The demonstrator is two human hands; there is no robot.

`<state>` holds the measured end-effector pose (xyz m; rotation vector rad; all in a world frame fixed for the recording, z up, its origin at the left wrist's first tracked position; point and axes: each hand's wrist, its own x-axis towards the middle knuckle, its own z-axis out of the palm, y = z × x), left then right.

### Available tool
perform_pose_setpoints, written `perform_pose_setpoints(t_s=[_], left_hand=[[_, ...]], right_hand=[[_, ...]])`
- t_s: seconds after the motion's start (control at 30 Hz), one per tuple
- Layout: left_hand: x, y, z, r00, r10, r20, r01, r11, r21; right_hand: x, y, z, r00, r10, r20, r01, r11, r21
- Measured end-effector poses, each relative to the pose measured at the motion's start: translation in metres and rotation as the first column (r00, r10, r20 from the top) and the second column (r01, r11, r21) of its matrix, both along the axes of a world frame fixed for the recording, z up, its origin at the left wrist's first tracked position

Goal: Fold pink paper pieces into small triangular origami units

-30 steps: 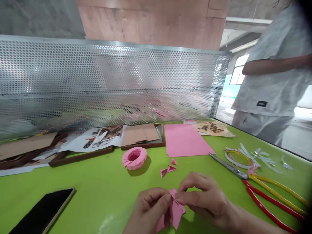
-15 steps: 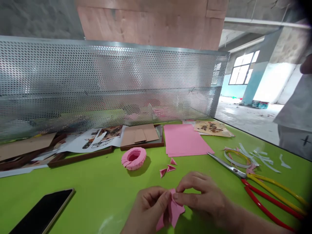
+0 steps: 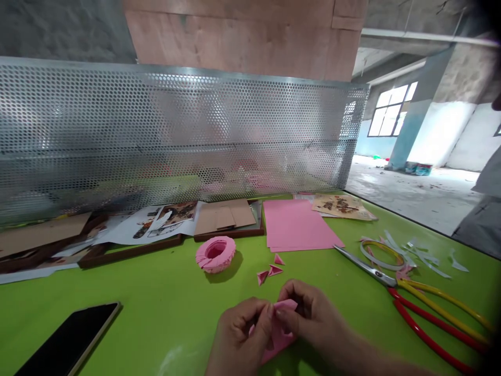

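A piece of pink paper (image 3: 281, 339), partly folded, is pinched between both my hands low in the view. My left hand (image 3: 240, 331) grips its left side with thumb and forefinger. On the right, my right hand (image 3: 313, 316) pinches the upper part, thumb toward me; its other fingers are partly hidden behind the paper. Just beyond my hands lie a few small folded pink triangles (image 3: 275, 270). Farther back stands a pink ring of folded paper (image 3: 215, 255). A stack of pink sheets (image 3: 297, 224) lies behind the triangles.
Scissors (image 3: 376, 274) with red and yellow handles lie at right, near tape rolls (image 3: 382, 254) and white scraps (image 3: 428, 256). A phone (image 3: 70, 339) is at left. Frames with cardboard (image 3: 225, 216) line a perforated metal screen (image 3: 188, 130). A person (image 3: 485, 203) stands at far right.
My right hand has shifted its grip and turned the paper's upper part; its fingers are now more curled. The person at the right has moved farther toward the edge of view.
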<state>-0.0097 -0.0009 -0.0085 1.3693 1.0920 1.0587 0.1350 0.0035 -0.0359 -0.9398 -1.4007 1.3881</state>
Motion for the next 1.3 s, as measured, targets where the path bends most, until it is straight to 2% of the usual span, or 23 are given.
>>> perform_pose_setpoints(t_s=[0.07, 0.13, 0.27, 0.37, 0.5, 0.67, 0.77, 0.97, 1.13, 1.3], left_hand=[[0.0, 0.001, 0.002, 0.997, -0.055, 0.053, 0.058, 0.996, -0.072], [0.0, 0.001, 0.002, 0.98, -0.084, 0.178, 0.118, 0.975, -0.188], [-0.001, -0.002, -0.002, 0.889, 0.072, 0.452, 0.135, 0.902, -0.409], [-0.002, -0.003, -0.003, 0.879, 0.081, 0.47, 0.162, 0.876, -0.454], [-0.005, -0.002, -0.002, 0.92, 0.039, 0.389, 0.153, 0.88, -0.449], [-0.006, 0.002, -0.001, 0.978, -0.144, 0.151, 0.189, 0.918, -0.35], [-0.004, 0.003, 0.0, 0.98, -0.185, 0.08, 0.2, 0.933, -0.298], [-0.003, 0.002, -0.002, 0.979, -0.141, 0.148, 0.18, 0.938, -0.296], [-0.004, 0.002, -0.009, 0.908, -0.186, 0.375, 0.31, 0.9, -0.306], [-0.002, 0.004, -0.007, 0.92, -0.247, 0.305, 0.331, 0.905, -0.266]], right_hand=[[-0.001, 0.001, -0.001, 0.999, -0.022, -0.029, 0.021, 1.0, -0.019], [0.001, 0.002, 0.001, 0.999, -0.016, -0.033, 0.016, 1.0, -0.024], [0.008, 0.003, 0.006, 0.998, 0.051, -0.035, -0.054, 0.994, -0.099], [0.01, 0.004, 0.009, 0.996, 0.071, -0.05, -0.078, 0.984, -0.158], [0.012, 0.004, 0.013, 0.996, 0.075, -0.038, -0.081, 0.979, -0.187], [0.017, 0.006, 0.017, 0.988, 0.152, 0.039, -0.139, 0.962, -0.234], [0.018, 0.008, 0.016, 0.986, 0.158, 0.043, -0.144, 0.961, -0.236], [0.017, 0.008, 0.017, 0.987, 0.139, -0.082, -0.152, 0.973, -0.172], [0.019, 0.009, 0.025, 0.98, 0.17, -0.108, -0.187, 0.967, -0.172], [0.021, 0.008, 0.026, 0.978, 0.18, -0.106, -0.197, 0.964, -0.178]])
